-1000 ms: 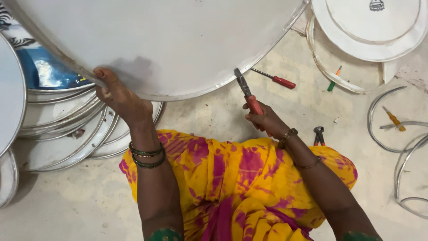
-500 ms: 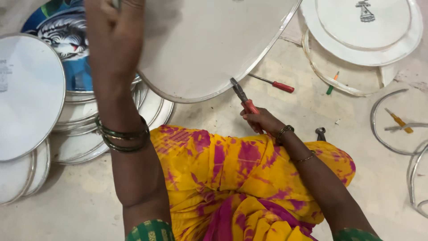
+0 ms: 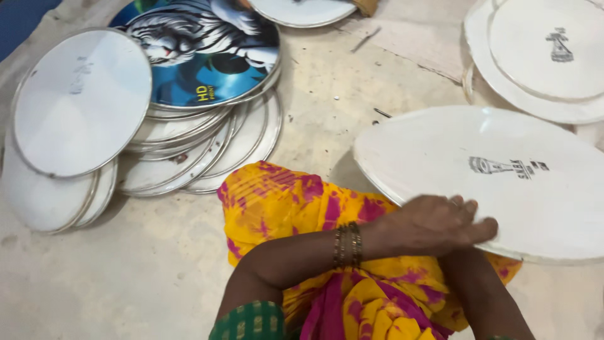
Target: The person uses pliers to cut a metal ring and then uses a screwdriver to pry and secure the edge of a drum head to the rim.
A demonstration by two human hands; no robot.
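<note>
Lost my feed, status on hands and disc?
Left hand flat on white disc. Right hand hidden beneath left arm. Disc stack left, apart.

Black printed mark (image 3: 508,167) on white disc (image 3: 541,208)

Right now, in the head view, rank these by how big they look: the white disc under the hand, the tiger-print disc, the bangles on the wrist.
1. White disc under the left hand: looks largest, though it is nearest the camera.
2. Tiger-print disc: smaller here, but farther off and partly cut off, so true size against the first is unsure.
3. Bangles: plainly smallest.
</note>
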